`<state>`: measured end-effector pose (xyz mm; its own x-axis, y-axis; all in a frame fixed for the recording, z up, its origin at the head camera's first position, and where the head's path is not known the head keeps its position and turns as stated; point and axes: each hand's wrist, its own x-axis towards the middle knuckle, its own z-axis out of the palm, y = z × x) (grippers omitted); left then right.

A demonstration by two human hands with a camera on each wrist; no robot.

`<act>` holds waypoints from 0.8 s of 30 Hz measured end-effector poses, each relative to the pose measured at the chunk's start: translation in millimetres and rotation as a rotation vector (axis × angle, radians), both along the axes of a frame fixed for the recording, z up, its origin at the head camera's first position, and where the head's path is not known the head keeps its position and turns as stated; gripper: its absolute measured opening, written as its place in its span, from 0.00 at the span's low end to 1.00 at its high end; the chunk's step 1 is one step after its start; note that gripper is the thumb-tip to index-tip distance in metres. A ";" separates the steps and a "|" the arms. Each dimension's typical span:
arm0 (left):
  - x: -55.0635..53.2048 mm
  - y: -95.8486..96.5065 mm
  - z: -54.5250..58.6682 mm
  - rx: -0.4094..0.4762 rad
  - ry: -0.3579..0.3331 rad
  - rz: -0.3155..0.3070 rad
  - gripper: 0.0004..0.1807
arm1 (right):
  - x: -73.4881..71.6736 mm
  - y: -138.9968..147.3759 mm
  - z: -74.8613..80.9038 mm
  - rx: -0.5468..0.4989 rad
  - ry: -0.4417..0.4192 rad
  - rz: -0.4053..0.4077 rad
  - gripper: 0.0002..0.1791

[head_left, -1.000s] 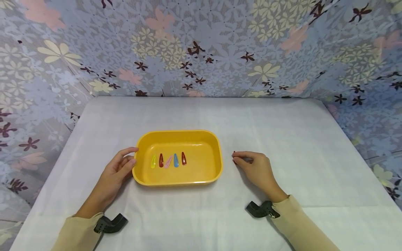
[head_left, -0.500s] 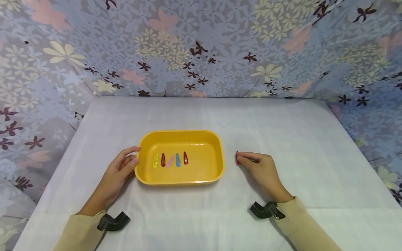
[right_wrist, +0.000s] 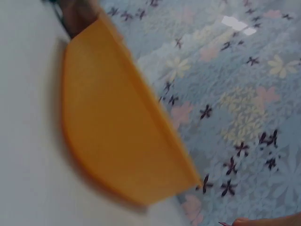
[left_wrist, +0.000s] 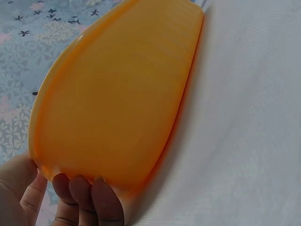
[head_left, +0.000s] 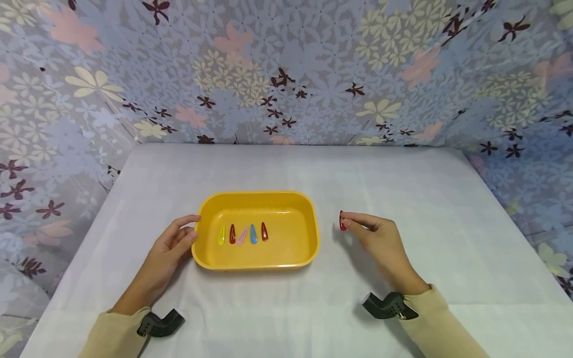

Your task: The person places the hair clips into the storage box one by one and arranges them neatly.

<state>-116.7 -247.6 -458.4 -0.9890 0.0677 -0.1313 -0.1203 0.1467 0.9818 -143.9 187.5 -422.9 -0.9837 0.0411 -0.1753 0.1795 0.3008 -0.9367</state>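
Note:
My right hand (head_left: pixel 380 243) pinches a red snap hair clip (head_left: pixel 342 221) between thumb and fingertips, above the table to the right of the yellow tray (head_left: pixel 286 258). At the tray's left end, my left hand (head_left: pixel 163 256) holds the rim, its fingertips (left_wrist: pixel 107 200) bent against the outer wall in the left wrist view. Inside the tray lies a row of hair clips: a yellow clip (head_left: pixel 221 235), a dark red clip (head_left: pixel 232 233), a pink clip (head_left: pixel 242 236), a blue clip (head_left: pixel 253 234) and another red clip (head_left: pixel 264 232). In the right wrist view only a tip of the held clip shows.
A white cloth (head_left: pixel 286 313) covers the table under the tray. Behind and at both sides hangs a flowered fabric (head_left: pixel 304 64). Each wrist carries a black camera mount, the left mount (head_left: pixel 160 324) and the right mount (head_left: pixel 389 306).
My right hand has lifted the red hair clip off the table and moved slightly right. The left hand stays at the tray's end, and the clips in the tray lie as before.

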 end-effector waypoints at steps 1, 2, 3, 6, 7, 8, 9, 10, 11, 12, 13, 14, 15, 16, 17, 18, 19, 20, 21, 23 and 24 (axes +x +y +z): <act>0.1 -0.2 -0.6 0.002 0.000 -0.001 0.26 | 0.5 -1.6 3.4 -0.023 -0.005 0.003 0.19; 0.0 -0.5 -1.2 0.003 -0.001 0.001 0.26 | 0.7 -3.6 6.7 -0.048 -0.011 0.007 0.20; 0.0 -0.5 -1.5 0.005 0.001 0.001 0.26 | 0.6 -5.9 9.7 -0.063 -0.015 0.015 0.20; -0.2 -1.0 -2.7 0.008 0.000 0.005 0.27 | -1.8 -14.4 16.7 -0.073 -0.029 0.034 0.22; -0.1 -1.1 -2.8 0.010 -0.001 0.007 0.27 | -3.2 -17.3 18.3 -0.067 -0.027 0.040 0.22; 0.0 -0.8 -3.0 0.008 -0.007 0.010 0.27 | -4.7 -20.4 19.8 -0.061 -0.023 0.046 0.21; 0.0 -0.6 -3.2 0.008 -0.012 0.011 0.27 | -6.3 -23.2 20.9 -0.054 -0.017 0.052 0.21; 0.0 -0.6 -3.5 0.008 -0.016 0.011 0.27 | -7.7 -25.9 22.2 -0.044 -0.012 0.059 0.20; -0.1 -0.6 -3.7 0.008 -0.020 0.012 0.27 | -9.0 -28.6 23.3 -0.037 -0.002 0.067 0.20; -0.1 -0.3 -3.7 0.008 -0.024 0.012 0.28 | -10.1 -31.3 24.5 -0.031 0.007 0.077 0.20; -0.1 -0.3 -3.9 0.006 -0.026 0.011 0.28 | -11.1 -34.2 25.6 -0.030 0.014 0.088 0.20; -0.2 -0.2 -4.1 0.005 -0.029 0.011 0.28 | -12.0 -37.1 26.4 -0.031 0.019 0.100 0.20; -0.4 -0.5 -4.3 0.007 -0.028 0.008 0.28 | -12.7 -39.9 27.1 -0.031 0.023 0.111 0.20; -0.6 -0.7 -4.4 0.009 -0.027 0.006 0.28 | -13.2 -43.0 28.0 -0.035 0.024 0.122 0.20; -0.8 -0.9 -4.5 0.011 -0.025 0.003 0.28 | -14.0 -46.1 28.3 -0.040 0.025 0.132 0.20; -1.0 -1.0 -4.5 0.012 -0.024 0.001 0.28 | -14.6 -49.1 28.7 -0.045 0.025 0.140 0.20; -1.2 -1.2 -4.6 0.016 -0.022 -0.002 0.28 | -15.4 -52.1 29.1 -0.043 0.024 0.149 0.19; -1.3 -1.6 -4.7 0.020 -0.020 -0.004 0.28 | -16.1 -55.0 29.6 -0.044 0.023 0.155 0.19; -1.5 -1.9 -4.7 0.021 -0.018 -0.006 0.28 | -16.9 -57.8 30.2 -0.038 0.024 0.162 0.18; -1.7 -2.5 -4.5 0.026 -0.010 -0.008 0.28 | -18.9 -62.8 31.3 -0.018 0.028 0.176 0.17; -1.9 -2.8 -4.2 0.025 -0.008 -0.008 0.28 | -20.1 -65.3 32.0 -0.005 0.033 0.184 0.16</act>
<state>-118.6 -250.4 -462.7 -0.9874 0.0789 -0.1375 -0.1272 0.1227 0.9843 -164.0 122.2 -390.8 -0.9798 -0.1405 -0.1423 0.0909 0.3208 -0.9428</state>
